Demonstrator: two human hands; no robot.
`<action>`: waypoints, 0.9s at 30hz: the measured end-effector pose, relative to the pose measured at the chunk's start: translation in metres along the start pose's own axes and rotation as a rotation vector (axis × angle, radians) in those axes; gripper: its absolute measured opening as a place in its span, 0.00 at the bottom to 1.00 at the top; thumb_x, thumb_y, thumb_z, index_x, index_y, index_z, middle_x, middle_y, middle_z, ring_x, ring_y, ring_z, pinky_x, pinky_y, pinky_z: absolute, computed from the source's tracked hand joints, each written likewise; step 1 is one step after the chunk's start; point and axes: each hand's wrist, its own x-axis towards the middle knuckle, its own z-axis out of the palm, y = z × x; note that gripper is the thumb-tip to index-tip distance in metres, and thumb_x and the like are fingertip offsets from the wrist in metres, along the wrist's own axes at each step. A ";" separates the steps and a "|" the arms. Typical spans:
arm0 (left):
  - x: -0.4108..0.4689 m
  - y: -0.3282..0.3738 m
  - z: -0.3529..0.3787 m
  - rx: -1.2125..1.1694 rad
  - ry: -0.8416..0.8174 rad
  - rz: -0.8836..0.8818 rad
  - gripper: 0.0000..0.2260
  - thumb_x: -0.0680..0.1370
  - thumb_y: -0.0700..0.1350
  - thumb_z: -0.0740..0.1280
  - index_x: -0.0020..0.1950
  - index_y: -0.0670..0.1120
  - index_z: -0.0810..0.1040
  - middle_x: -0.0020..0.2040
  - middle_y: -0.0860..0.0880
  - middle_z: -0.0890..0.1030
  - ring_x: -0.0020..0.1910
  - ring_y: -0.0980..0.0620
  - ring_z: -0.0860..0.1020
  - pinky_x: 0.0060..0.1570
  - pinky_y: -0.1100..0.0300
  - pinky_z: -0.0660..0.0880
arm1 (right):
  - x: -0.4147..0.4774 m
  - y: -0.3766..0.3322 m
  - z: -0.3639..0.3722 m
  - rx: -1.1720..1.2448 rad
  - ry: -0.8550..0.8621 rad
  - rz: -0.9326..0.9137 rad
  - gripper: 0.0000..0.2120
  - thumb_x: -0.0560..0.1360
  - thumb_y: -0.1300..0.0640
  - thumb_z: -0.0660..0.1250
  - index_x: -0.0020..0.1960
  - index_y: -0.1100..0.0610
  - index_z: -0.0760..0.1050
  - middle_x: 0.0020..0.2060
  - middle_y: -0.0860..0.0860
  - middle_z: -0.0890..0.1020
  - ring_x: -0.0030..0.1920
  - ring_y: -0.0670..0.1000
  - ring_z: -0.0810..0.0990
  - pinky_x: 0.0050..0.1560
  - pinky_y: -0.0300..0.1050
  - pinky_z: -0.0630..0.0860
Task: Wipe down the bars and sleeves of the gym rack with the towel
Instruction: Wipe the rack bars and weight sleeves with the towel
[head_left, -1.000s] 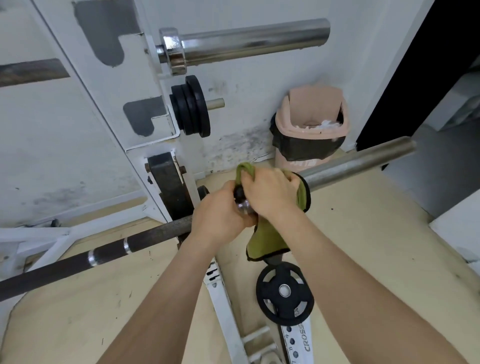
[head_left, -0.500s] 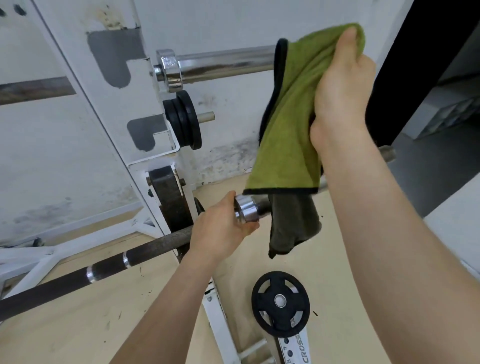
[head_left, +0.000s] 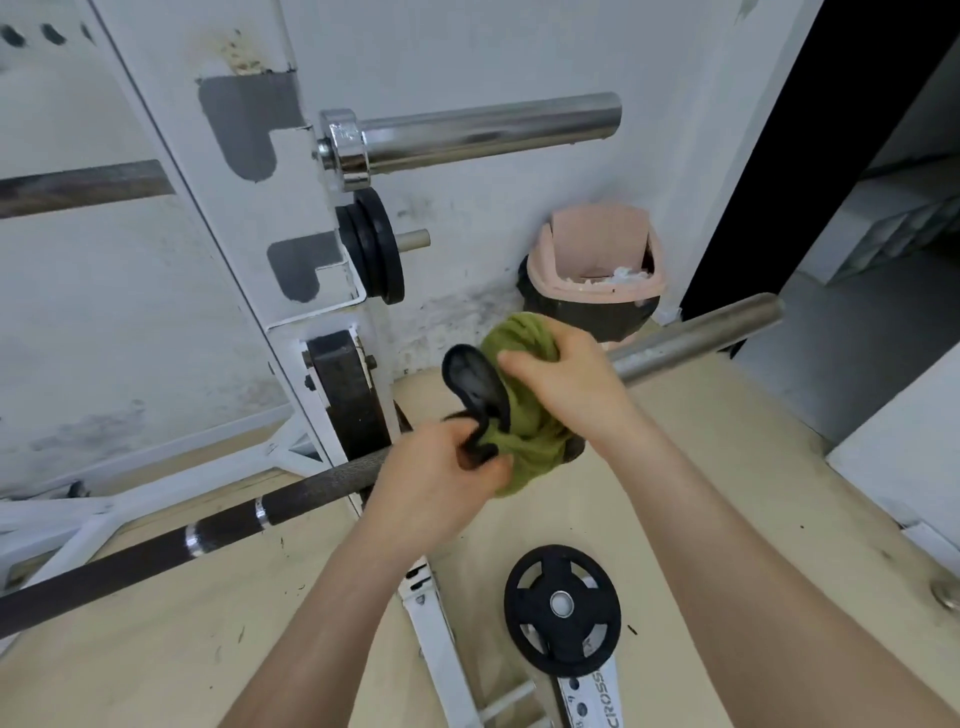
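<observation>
The green towel (head_left: 524, 441) with a dark underside is bunched around the inner end of the lower bar's grey sleeve (head_left: 696, 332). My right hand (head_left: 566, 384) grips the towel from above, on the sleeve. My left hand (head_left: 441, 473) pinches a dark fold of the towel (head_left: 472, 384) just left of it, where the sleeve's collar is hidden. The lower bar's dark knurled shaft (head_left: 208, 530) runs down to the left. The upper bar's chrome sleeve (head_left: 488, 130) sticks out of the white rack upright (head_left: 291, 291), untouched.
Small black plates (head_left: 374, 249) hang on a peg of the rack. A pink-lidded bin (head_left: 597, 270) stands against the wall behind the sleeve. A black plate (head_left: 561, 608) lies on a white frame rail on the wooden floor. A dark doorway opens at right.
My right hand, which had lifted the towel up by the upper sleeve, has brought it back down bunched on the lower sleeve. My left hand shifted from the collar to the towel's dark fold.
</observation>
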 end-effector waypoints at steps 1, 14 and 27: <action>-0.008 -0.002 -0.002 0.079 -0.113 -0.007 0.07 0.72 0.49 0.70 0.35 0.50 0.77 0.28 0.54 0.77 0.27 0.59 0.72 0.31 0.58 0.72 | 0.000 0.003 0.005 -0.245 -0.045 -0.058 0.21 0.70 0.41 0.67 0.60 0.48 0.76 0.60 0.52 0.79 0.63 0.55 0.74 0.65 0.61 0.70; 0.015 -0.016 0.000 0.412 0.175 0.094 0.23 0.74 0.43 0.65 0.69 0.51 0.69 0.58 0.48 0.78 0.58 0.49 0.75 0.50 0.59 0.70 | 0.015 0.060 0.004 -0.612 0.253 -0.200 0.16 0.72 0.56 0.68 0.59 0.49 0.74 0.47 0.53 0.77 0.49 0.59 0.77 0.45 0.54 0.76; 0.034 -0.018 0.009 0.421 0.030 0.025 0.06 0.73 0.44 0.65 0.48 0.43 0.74 0.46 0.45 0.76 0.49 0.44 0.76 0.43 0.53 0.74 | 0.001 0.054 0.045 -0.554 0.140 -0.345 0.20 0.78 0.43 0.61 0.68 0.47 0.69 0.63 0.46 0.76 0.66 0.49 0.70 0.65 0.58 0.66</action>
